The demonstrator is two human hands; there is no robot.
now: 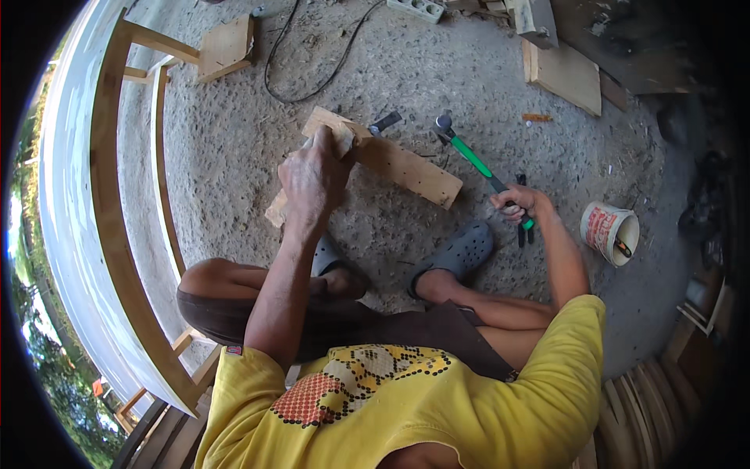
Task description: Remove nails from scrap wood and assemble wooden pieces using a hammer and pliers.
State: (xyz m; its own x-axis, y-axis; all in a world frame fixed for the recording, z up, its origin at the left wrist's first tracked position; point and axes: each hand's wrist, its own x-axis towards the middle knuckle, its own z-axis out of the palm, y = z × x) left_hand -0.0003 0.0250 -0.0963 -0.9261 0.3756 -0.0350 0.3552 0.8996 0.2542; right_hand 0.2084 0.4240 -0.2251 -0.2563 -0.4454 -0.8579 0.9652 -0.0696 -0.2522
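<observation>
My left hand (312, 176) is closed on a small pale piece of wood (342, 141) over a wooden plank (406, 173) lying at an angle on the floor, with dark spots along it; another wood piece (275, 211) shows under that hand. A dark flat tool (386, 122) lies by the plank's upper edge. My right hand (513, 202) grips the black-and-green handle of a hammer (473, 156), its head pointing up and left. A black tool (522, 241) lies on the floor partly beneath that hand.
A bucket (611, 233) with tools stands at right. A wooden frame (109, 211) runs along the left. Boards (561, 76), a power strip (416, 9) and cable (269, 78) lie at the back; an orange piece (537, 117) lies nearer. My clogs (453, 250) rest on the rough floor.
</observation>
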